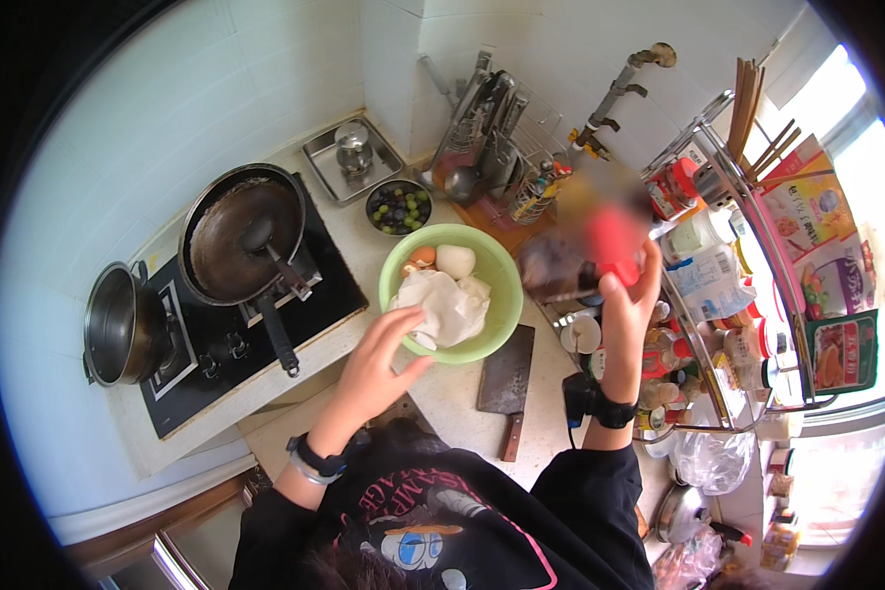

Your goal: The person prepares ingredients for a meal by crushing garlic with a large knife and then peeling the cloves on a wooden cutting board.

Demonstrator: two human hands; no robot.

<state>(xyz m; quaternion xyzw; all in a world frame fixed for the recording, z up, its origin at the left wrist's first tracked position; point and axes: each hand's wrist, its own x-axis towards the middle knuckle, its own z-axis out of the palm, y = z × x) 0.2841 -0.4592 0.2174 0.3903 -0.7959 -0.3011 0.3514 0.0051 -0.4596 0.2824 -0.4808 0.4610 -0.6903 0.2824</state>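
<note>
My left hand [377, 369], fingers apart and holding nothing, is over the near-left rim of a light green bowl [512, 284]. Inside the bowl are crumpled white sheets [446, 313], a white round item [455, 260] and brown eggshells or eggs [422, 257]. My right hand [634, 287] is raised right of the bowl, its thumb and fingers around a red item [617, 240] that is blurred, so its kind cannot be told. A cleaver [507, 372] with a wooden handle lies on the counter just below the bowl.
A wok [243, 228] with a ladle and a dark pot [122, 324] stand on the gas hob [332, 295] at left. A bowl of grapes [398, 209], a steel tray [328, 173] and a utensil rack [487, 140] are behind. A condiment rack [763, 243] with jars stands at right.
</note>
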